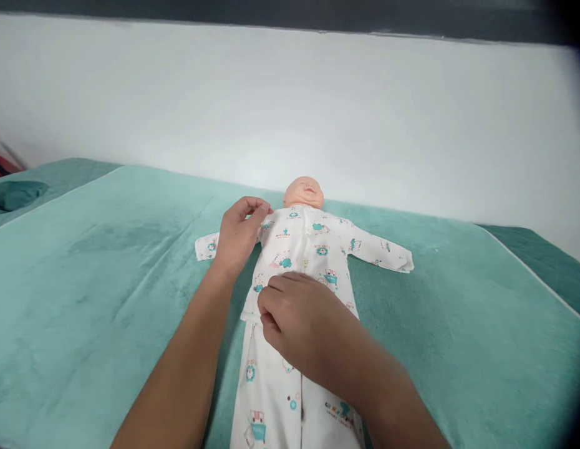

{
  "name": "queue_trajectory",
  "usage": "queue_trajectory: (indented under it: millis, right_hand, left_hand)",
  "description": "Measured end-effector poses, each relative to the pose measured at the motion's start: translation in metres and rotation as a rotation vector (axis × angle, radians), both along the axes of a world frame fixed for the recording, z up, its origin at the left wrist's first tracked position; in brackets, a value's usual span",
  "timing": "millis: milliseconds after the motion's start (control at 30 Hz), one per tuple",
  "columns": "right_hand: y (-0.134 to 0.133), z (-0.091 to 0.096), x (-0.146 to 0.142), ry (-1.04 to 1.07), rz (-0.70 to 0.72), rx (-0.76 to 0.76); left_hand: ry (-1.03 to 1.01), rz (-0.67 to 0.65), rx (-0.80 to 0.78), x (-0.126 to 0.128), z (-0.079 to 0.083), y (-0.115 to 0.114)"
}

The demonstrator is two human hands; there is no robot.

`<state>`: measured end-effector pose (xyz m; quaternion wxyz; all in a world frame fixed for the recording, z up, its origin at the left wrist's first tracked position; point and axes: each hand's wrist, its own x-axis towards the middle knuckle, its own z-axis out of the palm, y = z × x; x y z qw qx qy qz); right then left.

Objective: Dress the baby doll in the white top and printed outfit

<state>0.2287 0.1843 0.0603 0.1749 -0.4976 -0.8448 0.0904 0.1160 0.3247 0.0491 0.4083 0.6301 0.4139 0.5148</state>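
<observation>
A baby doll (304,191) lies on its back on a teal mat (107,268), head away from me. It wears a white printed shirt (313,240) and matching trousers (271,399). My left hand (238,234) rests at the doll's shoulder on my left, its fingers curled and pinching the shirt's cloth there. My right hand (294,321) lies over the doll's waist with fingers curled onto the shirt's lower hem. The doll's sleeves are spread out to both sides.
A white wall (290,112) runs behind the mat. A darker teal sheet (542,262) shows under the mat at the right. A dark green fold of cloth (14,193) lies at the far left.
</observation>
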Motion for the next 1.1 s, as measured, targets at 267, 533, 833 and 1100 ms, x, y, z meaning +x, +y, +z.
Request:
queue_trajectory:
  millis: [267, 533, 833, 1100]
  right_hand:
    - [-0.010, 0.029, 0.037, 0.124, -0.218, -0.166]
    - [-0.021, 0.013, 0.038, -0.099, -0.343, -0.133]
    - [-0.024, 0.003, 0.041, -0.029, -0.249, -0.132]
    - [-0.024, 0.010, 0.059, 0.370, -0.203, -0.268]
  left_hand:
    - [0.202, -0.420, 0.245, 0.014, 0.005, -0.019]
    - [0.269, -0.481, 0.218, 0.016, -0.001, -0.015]
    - [0.278, -0.499, 0.232, 0.015, -0.002, -0.015]
    - [0.288, -0.440, 0.255, 0.021, -0.005, -0.012]
